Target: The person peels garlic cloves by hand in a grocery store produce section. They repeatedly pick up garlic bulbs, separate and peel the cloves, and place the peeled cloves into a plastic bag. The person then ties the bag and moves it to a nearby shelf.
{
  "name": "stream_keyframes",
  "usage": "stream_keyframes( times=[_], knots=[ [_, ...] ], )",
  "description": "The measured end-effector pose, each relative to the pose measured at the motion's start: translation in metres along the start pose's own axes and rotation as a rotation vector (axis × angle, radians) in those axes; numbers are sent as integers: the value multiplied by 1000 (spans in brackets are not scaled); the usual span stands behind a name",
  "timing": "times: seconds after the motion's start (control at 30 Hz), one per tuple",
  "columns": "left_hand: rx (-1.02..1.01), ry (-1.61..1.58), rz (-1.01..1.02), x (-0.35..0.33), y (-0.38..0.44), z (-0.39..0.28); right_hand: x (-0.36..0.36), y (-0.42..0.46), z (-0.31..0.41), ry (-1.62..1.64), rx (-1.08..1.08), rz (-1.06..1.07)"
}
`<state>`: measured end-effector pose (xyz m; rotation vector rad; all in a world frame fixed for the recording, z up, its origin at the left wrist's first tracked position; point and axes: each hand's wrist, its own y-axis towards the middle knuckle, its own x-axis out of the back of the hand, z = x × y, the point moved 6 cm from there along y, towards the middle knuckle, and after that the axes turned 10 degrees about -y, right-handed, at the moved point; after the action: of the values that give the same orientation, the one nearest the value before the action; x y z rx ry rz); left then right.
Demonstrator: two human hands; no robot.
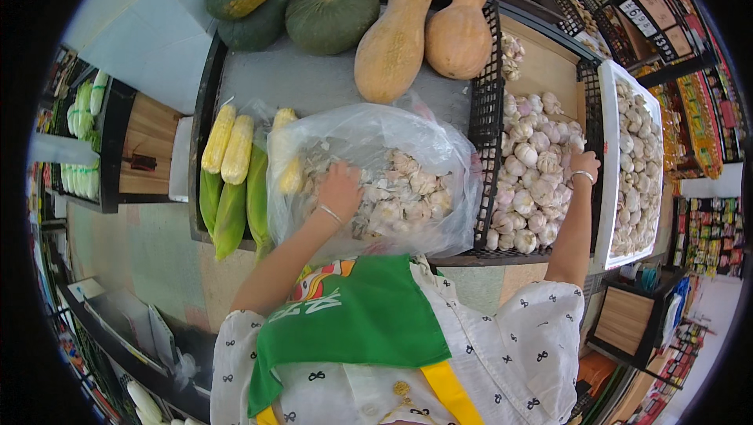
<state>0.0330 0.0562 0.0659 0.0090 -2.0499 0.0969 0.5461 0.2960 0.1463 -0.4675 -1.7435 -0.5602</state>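
My left hand (341, 190) reaches into a clear plastic bag (376, 125), its fingers down among loose, dry garlic skins (373, 192). Whether it grips anything there is hidden. Garlic bulbs (426, 184) lie on the bag's right side, some with skins over them. My right hand (585, 167) is at the right side of a black plastic crate (487, 101) filled with whitish garlic bulbs (538, 160). Its curled fingers touch a bulb (576, 141) near the crate's wall; a firm hold on it cannot be made out.
Corn cobs (238, 148) with green husks lie left of the bag. Green pumpkins (332, 13) and tan butternut squashes (394, 43) sit at the back of the display bin (265, 75). A white foam box (609, 190) of garlic stands right of the crate. Wrapped vegetables (82, 113) are at far left.
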Motion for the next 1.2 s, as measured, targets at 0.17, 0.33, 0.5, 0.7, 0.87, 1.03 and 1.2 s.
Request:
stream_keyframes(
  times=[0.17,0.33,0.5,0.7,0.87,1.03,1.2],
  knots=[
    [-405,-252,57,-37,4,-42,88,-40,56,-69,383,-406],
    [-280,-421,126,-76,9,-19,117,-232,147,998,1267,636],
    [-201,-414,132,-69,12,17,35,-350,209,480,1768,425],
    [-73,-238,266,-84,4,60,17,-291,286,225,1340,369],
    [17,-196,290,-68,8,54,-1,-288,289,90,1425,334],
    [30,-29,113,-42,6,32,-15,-340,254,-76,1474,248],
    [-278,-109,15,-24,18,-12,-5,-359,252,-209,1531,268]
  ],
)
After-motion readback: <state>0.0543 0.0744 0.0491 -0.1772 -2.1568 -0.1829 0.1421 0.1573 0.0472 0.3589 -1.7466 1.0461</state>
